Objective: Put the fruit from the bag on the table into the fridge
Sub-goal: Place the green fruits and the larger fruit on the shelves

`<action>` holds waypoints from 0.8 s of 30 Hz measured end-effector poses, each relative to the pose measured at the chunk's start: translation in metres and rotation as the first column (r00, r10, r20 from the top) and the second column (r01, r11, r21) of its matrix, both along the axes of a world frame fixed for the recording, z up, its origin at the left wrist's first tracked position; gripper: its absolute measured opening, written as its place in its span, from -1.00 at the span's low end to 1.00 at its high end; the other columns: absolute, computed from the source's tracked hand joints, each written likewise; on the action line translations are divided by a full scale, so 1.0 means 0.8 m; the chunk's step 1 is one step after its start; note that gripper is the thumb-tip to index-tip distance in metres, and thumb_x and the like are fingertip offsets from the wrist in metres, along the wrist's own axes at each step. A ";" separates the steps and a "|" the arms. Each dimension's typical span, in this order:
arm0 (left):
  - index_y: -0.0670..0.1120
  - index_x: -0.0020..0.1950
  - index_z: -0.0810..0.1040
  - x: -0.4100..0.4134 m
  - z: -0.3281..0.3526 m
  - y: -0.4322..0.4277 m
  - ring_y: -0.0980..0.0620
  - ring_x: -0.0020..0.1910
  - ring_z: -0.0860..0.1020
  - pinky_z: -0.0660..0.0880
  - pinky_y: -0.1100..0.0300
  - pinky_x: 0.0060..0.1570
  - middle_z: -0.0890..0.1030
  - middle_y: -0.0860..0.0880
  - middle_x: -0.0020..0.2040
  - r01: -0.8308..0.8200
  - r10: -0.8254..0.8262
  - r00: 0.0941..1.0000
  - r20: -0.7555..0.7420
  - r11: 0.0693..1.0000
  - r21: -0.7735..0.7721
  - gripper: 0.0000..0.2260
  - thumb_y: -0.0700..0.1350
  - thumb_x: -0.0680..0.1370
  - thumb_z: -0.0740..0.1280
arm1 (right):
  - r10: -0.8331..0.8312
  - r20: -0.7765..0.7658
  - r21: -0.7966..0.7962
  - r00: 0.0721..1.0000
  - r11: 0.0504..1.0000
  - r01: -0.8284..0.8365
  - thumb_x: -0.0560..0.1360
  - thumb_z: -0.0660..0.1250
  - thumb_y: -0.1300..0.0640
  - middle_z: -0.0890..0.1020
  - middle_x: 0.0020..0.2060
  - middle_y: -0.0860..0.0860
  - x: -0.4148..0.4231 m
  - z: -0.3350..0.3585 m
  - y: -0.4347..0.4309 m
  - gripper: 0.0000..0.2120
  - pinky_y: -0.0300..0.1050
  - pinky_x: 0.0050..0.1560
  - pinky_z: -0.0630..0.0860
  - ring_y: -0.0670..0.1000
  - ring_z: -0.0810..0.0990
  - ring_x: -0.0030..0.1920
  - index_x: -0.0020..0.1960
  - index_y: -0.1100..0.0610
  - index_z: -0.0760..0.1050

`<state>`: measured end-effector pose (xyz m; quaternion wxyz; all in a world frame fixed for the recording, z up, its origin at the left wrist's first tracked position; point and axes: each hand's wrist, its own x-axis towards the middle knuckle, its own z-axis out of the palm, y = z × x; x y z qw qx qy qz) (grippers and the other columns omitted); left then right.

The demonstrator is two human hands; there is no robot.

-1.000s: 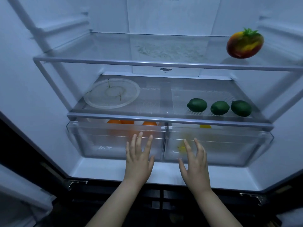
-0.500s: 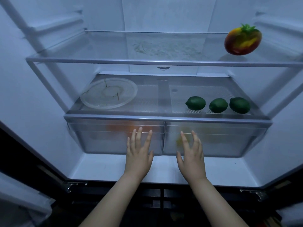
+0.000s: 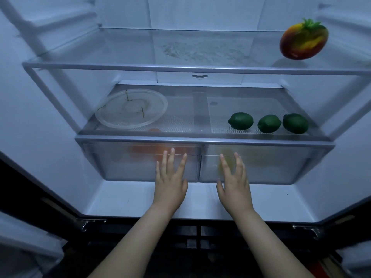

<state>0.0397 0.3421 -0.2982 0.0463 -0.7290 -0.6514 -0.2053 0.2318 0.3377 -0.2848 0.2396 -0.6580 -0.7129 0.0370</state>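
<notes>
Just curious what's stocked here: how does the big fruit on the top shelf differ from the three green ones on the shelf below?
The mango is red and yellow with a leafy green tuft; the limes are plain dark green. The mango looks bigger than any lime. The mango lies alone on the top shelf; the limes sit in a row on the middle shelf. Both are on the right of the fridge.

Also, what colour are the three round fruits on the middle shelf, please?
The three round fruits are dark green; head view.
</notes>
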 end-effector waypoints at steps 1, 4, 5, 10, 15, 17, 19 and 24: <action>-0.01 0.51 0.19 -0.001 0.000 -0.001 -0.19 0.51 -0.01 0.15 -0.23 0.38 0.06 -0.19 0.54 0.005 -0.005 1.000 -0.005 1.000 -0.014 -0.28 -0.10 0.40 0.42 | 0.000 0.008 -0.016 1.000 1.000 0.001 0.47 0.30 0.21 0.00 0.52 0.13 -0.001 0.002 -0.002 -0.28 0.10 0.33 0.30 0.16 0.00 0.51 0.53 -0.02 0.06; -0.01 0.52 0.17 -0.007 0.003 -0.008 -0.16 0.52 -0.03 0.13 -0.22 0.39 0.04 -0.16 0.55 0.020 -0.020 1.000 -0.005 0.998 -0.062 -0.31 -0.04 0.46 0.39 | 0.003 0.010 -0.085 1.000 0.996 -0.002 0.51 0.28 0.15 -0.04 0.53 0.11 -0.001 0.010 -0.014 -0.31 0.08 0.41 0.21 0.13 -0.05 0.52 0.54 -0.01 0.02; 0.00 0.53 0.14 -0.009 0.008 -0.012 -0.15 0.52 -0.03 0.11 -0.20 0.40 0.03 -0.14 0.55 0.023 -0.023 1.000 0.006 0.997 -0.075 -0.33 -0.02 0.49 0.36 | 0.001 0.006 -0.104 1.000 0.995 0.000 0.52 0.27 0.13 -0.04 0.53 0.10 -0.001 0.012 -0.020 -0.32 0.06 0.43 0.18 0.12 -0.06 0.52 0.54 -0.01 0.01; 0.03 0.55 0.04 -0.014 0.035 -0.043 -0.11 0.53 -0.03 0.01 -0.12 0.44 0.00 -0.07 0.56 0.062 -0.062 0.998 0.004 0.994 -0.089 -0.41 0.08 0.58 0.19 | -0.020 -0.028 -0.084 0.999 0.996 0.017 0.52 0.26 0.12 0.11 0.51 0.09 -0.005 0.021 -0.054 -0.38 0.01 0.41 0.18 0.11 0.06 0.50 0.51 0.08 0.09; -0.03 0.48 0.27 -0.022 0.059 -0.083 -0.15 0.43 0.29 0.30 -0.13 0.31 0.33 -0.11 0.46 0.025 -0.025 0.999 -0.022 1.000 0.001 -0.44 0.19 0.54 0.05 | 0.003 -0.054 -0.010 0.999 1.000 -0.004 0.51 0.27 0.10 0.24 0.45 0.08 -0.013 0.036 -0.083 -0.45 0.02 0.37 0.26 0.10 0.18 0.45 0.46 0.10 0.20; -0.04 0.47 0.30 -0.025 0.067 -0.099 -0.15 0.41 0.33 0.34 -0.13 0.29 0.37 -0.11 0.43 0.000 0.001 0.999 -0.040 1.000 0.025 -0.43 0.20 0.53 0.03 | 0.028 -0.057 0.011 0.998 1.000 -0.027 0.51 0.28 0.10 0.26 0.44 0.09 -0.018 0.044 -0.091 -0.46 0.04 0.36 0.27 0.11 0.20 0.44 0.45 0.11 0.22; -0.05 0.45 0.33 -0.027 0.075 -0.116 -0.15 0.39 0.35 0.35 -0.13 0.28 0.39 -0.12 0.42 -0.036 0.037 0.998 -0.043 0.999 0.035 -0.43 0.20 0.53 0.03 | 0.058 -0.054 0.023 0.997 0.998 -0.057 0.52 0.28 0.09 0.27 0.43 0.11 -0.024 0.052 -0.098 -0.46 0.04 0.37 0.27 0.13 0.20 0.44 0.45 0.14 0.23; -0.06 0.44 0.35 -0.024 0.090 -0.164 -0.15 0.38 0.37 0.36 -0.14 0.28 0.42 -0.13 0.39 -0.146 0.147 0.989 -0.030 0.989 0.034 -0.43 0.21 0.54 0.03 | 0.168 -0.063 0.042 0.984 0.985 -0.166 0.54 0.26 0.05 0.26 0.44 0.10 -0.027 0.068 -0.122 -0.47 0.02 0.37 0.23 0.11 0.18 0.45 0.45 0.13 0.22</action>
